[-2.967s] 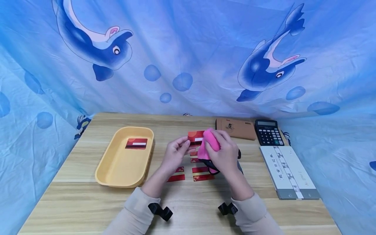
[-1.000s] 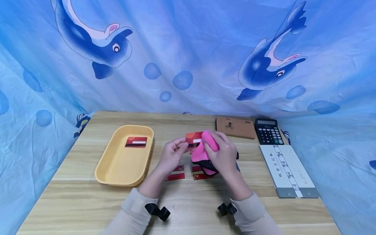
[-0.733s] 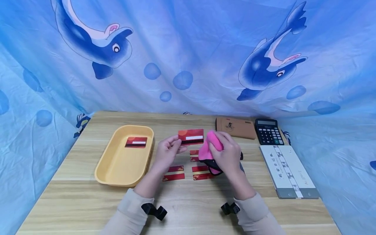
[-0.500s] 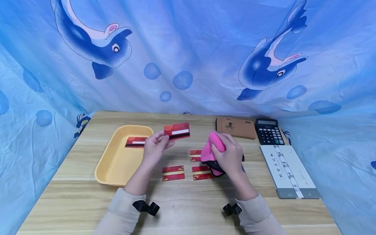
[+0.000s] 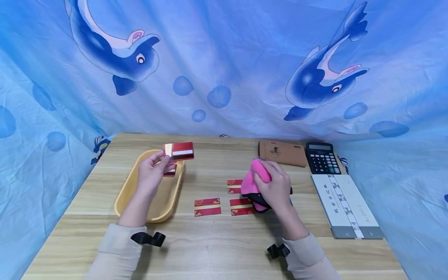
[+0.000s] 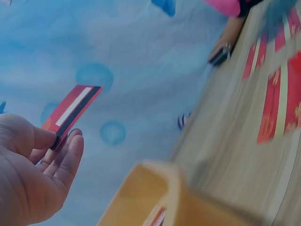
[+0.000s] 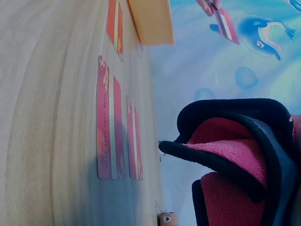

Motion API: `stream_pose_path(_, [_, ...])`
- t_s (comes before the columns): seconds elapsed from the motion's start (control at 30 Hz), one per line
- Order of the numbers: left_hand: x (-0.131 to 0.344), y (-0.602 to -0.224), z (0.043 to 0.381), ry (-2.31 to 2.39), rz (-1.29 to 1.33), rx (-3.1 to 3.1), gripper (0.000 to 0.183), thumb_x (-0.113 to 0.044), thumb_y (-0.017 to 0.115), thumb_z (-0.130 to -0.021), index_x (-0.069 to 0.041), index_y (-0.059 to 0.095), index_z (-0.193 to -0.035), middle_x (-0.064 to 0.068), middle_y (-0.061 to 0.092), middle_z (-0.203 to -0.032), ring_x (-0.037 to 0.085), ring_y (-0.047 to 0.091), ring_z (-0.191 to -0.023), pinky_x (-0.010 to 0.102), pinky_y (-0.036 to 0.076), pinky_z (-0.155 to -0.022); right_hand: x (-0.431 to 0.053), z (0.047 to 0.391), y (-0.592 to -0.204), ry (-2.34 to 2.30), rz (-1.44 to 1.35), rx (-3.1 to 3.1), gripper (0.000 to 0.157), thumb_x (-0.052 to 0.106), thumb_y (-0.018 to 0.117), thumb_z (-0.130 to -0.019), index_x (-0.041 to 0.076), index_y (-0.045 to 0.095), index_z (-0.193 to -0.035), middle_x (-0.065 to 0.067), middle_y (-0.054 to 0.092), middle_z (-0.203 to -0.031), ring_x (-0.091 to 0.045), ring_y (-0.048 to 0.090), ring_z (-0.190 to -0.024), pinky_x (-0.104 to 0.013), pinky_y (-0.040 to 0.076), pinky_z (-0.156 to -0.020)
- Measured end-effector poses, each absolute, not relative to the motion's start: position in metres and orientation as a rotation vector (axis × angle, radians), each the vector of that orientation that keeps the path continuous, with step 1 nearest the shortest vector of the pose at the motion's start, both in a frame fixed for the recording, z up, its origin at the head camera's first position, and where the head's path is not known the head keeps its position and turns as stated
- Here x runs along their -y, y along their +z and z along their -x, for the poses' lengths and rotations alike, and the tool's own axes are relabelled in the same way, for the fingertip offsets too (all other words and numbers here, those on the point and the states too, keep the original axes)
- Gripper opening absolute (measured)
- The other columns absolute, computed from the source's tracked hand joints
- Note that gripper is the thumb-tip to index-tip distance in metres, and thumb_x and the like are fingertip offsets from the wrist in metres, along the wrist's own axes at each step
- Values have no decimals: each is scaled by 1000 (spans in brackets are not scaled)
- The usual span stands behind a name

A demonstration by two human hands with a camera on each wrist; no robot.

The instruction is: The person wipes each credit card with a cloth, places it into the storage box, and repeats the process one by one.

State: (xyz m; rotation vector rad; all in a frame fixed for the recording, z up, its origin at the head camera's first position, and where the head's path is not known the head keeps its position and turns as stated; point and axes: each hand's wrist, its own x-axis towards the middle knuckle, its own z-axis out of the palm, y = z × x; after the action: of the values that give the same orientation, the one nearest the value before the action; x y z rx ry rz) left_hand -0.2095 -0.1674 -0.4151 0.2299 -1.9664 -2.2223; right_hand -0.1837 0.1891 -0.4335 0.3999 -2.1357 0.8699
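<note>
Over the far right part of the yellow tray [image 5: 122,194], my left hand [image 5: 150,171] pinches a red bank card [image 5: 183,151] by its left edge; the stripe side shows. A second red card [image 5: 170,171] lies inside the tray, partly covered by that hand. My right hand [image 5: 274,182] grips a bunched pink cloth [image 5: 250,183] with black edging; in the right wrist view the cloth's folds [image 7: 225,146] hang above the table. Three red and gold cards lie flat between the hands: a lone card [image 5: 207,207], a near card [image 5: 239,207] and a far card [image 5: 233,186], the latter two overlapped by the cloth.
Along the back right of the wooden table [image 5: 224,249] lie a brown wallet [image 5: 285,153] and a black calculator [image 5: 322,158]. Nearer, by the right edge, is a white and grey account book [image 5: 346,206]. A blue dolphin-print curtain [image 5: 224,70] hangs behind.
The cloth has come off the card. My left hand has carried the card leftward from beside the cloth to over the tray, uncovering the lone card. My right hand has shifted slightly right with the cloth.
</note>
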Motion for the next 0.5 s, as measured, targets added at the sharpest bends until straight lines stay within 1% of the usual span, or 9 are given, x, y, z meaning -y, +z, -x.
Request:
stream_pose_path(0.1, [183,-418,211,-2236,-265,1938,38,-1,58,-101,15,50,-134,-4,66,-90,7,73,-75,24,60,-77,-189,183,-434,884,-395,2148,37,12,85,-80,0,75,-114,-15,73,-103,-29,71,-85,-47,61,-67])
stream_pose_path(0.27, [204,-424,212,-2189,-286,1974,39,1,59,-100,17,50,-135,2,65,-91,8,73,-74,24,60,-77,-189,183,-436,884,-388,2160,37,12,85,-80,1,75,-114,-14,73,-103,-29,71,-85,-46,60,-66])
stream_pose_path(0.37, [214,-428,214,-2135,-327,2061,43,1,58,-100,17,47,-139,6,63,-97,7,73,-75,24,60,-79,-189,183,-437,880,-382,2159,38,11,85,-79,1,75,-114,-14,73,-103,-29,71,-84,-47,60,-66])
stream_pose_path(0.5, [223,-434,217,-2078,-379,2188,47,2,54,-102,17,41,-144,18,56,-114,4,71,-75,23,59,-80,-189,184,-439,879,-387,2149,38,10,86,-78,1,76,-113,-15,73,-103,-30,71,-83,-47,60,-65])
